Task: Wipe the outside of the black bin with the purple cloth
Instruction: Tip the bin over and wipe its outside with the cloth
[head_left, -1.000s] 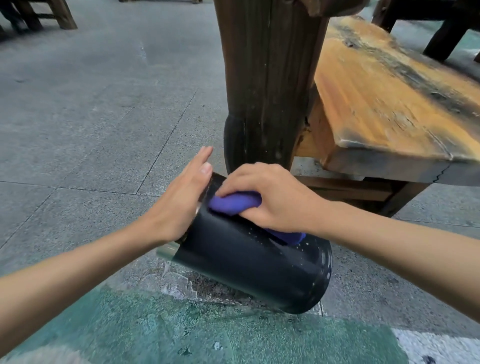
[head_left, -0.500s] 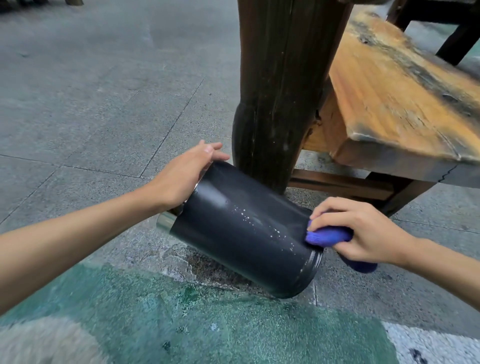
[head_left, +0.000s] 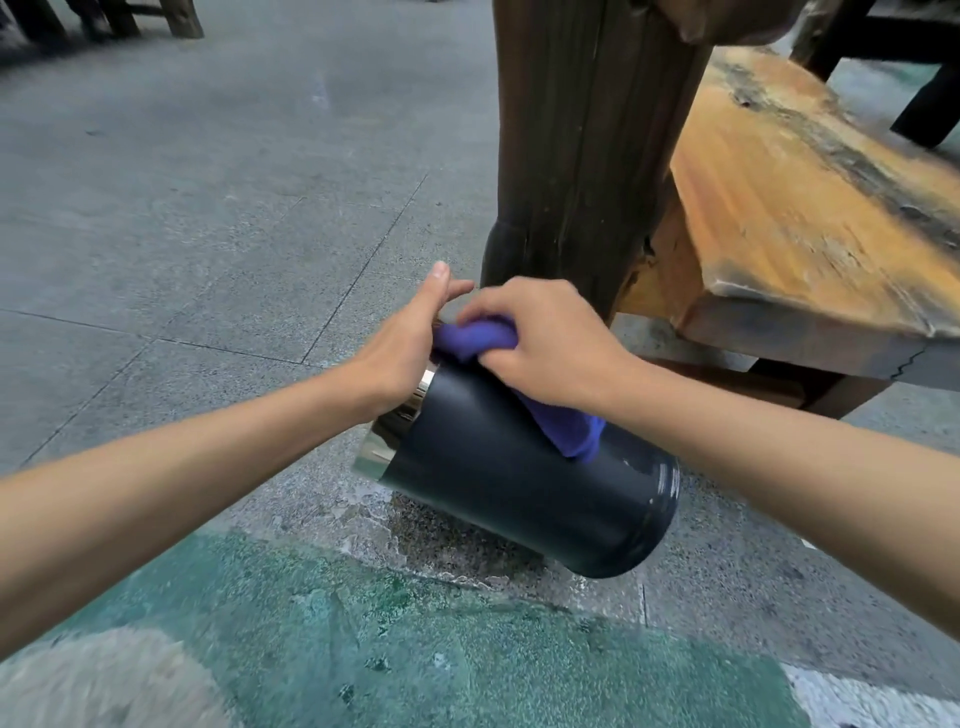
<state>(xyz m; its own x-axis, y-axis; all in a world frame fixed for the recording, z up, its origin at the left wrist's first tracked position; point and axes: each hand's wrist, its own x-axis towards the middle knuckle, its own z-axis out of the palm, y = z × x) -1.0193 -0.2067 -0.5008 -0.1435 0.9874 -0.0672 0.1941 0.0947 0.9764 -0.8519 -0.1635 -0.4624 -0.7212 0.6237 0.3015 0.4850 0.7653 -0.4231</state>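
The black bin (head_left: 514, 478) is a round can with a shiny metal rim, tipped over with its mouth toward the left and its base toward the right. My left hand (head_left: 402, 348) grips the rim end and holds the bin tilted off the floor. My right hand (head_left: 550, 340) presses the crumpled purple cloth (head_left: 563, 426) against the bin's upper side, close to the rim and next to my left hand. Part of the cloth is hidden under my palm.
A thick dark wooden post (head_left: 576, 156) stands right behind the bin. A worn orange wooden bench (head_left: 810, 208) reaches out to the right of it. The floor is grey paving (head_left: 208, 208) with a green painted patch (head_left: 415, 649) in front.
My right hand has slid the cloth from the bin's base end up along its side to the rim end. The left hand keeps its hold on the rim.
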